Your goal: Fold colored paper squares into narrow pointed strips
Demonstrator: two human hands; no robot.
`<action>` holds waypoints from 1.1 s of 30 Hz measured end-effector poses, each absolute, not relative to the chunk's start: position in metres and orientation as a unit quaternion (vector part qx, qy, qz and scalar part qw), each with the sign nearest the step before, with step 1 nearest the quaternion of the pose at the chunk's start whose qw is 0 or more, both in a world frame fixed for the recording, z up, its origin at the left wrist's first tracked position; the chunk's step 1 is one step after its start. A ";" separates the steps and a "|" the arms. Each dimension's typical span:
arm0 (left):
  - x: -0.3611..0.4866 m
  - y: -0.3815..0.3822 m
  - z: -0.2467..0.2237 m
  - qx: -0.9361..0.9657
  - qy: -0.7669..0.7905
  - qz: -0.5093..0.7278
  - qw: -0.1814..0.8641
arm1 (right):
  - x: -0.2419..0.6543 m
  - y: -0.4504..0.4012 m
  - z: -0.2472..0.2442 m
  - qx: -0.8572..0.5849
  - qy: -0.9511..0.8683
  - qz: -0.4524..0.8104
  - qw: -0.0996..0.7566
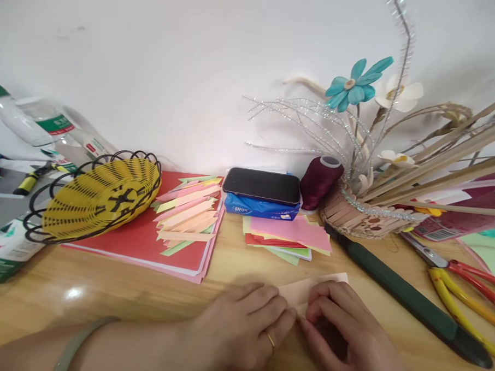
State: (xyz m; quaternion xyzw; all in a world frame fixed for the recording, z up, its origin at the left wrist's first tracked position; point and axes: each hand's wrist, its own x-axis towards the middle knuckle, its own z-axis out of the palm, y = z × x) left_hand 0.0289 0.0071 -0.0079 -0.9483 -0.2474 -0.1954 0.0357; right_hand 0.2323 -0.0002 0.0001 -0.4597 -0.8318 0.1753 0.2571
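A pale peach sheet of paper (pixel 298 290) lies on the wooden table between my hands, mostly covered by them. My left hand (pixel 249 328), with a ring and a bangle, presses its fingers together on the paper's left part. Thumb and curled fingers of my right hand (pixel 348 326) pinch the paper on its right side. The fingertips of both hands nearly meet at the near edge. Just beyond them sits a pile of coloured paper pieces (pixel 290 231).
Behind are a phone (pixel 262 184) on a blue tissue pack (pixel 255 206), a maroon thread spool (pixel 319 183) and a flower basket (pixel 356 215). Folded paper strips (pixel 189 213) and a yellow basket (pixel 103 198) rest on red sheets (pixel 137 257). A dark green-handled tool (pixel 406 296) and scissors (pixel 453 265) lie right.
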 end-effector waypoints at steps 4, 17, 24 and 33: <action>0.034 0.006 -0.011 -0.940 -0.280 -0.195 -0.010 | 0.233 -0.001 -0.001 -0.456 -0.832 0.186 0.254; 0.031 0.007 -0.011 -0.931 -0.289 -0.222 -0.015 | 0.232 -0.004 0.005 -0.462 -0.837 0.194 0.223; 0.029 0.008 -0.009 -0.924 -0.300 -0.230 -0.054 | 0.235 -0.001 0.003 -0.448 -0.837 0.215 0.229; 0.025 0.007 -0.002 -0.952 -0.259 -0.164 0.011 | 0.233 0.000 -0.005 -0.465 -0.830 0.176 0.254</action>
